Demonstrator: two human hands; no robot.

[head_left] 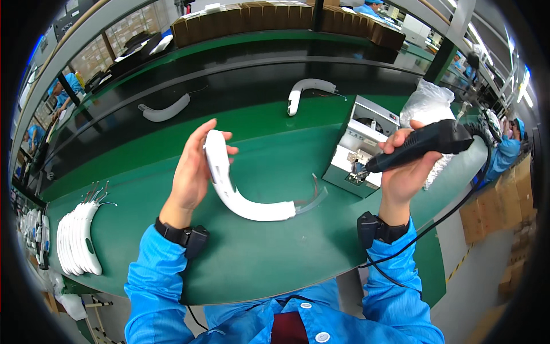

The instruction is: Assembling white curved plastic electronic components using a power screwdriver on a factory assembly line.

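My left hand (192,169) is closed round the upper end of a white curved plastic housing (243,205). The housing bends down and to the right, and thin wires and a clear strip (312,203) stick out of its lower end. In my right hand (404,180) is a black electric screwdriver (421,144), tilted with its tip to the lower left. That tip is at the front of a metal box, which looks like a screw feeder (338,163). Whether a screw sits on the bit is too small to tell.
Several white curved housings (77,238) stand in a row at left on the green table (229,264). Two more curved pieces (166,109) (303,92) lie farther back, by a dark conveyor (240,77). A clear plastic bag (427,100) and black cable (458,206) are at right.
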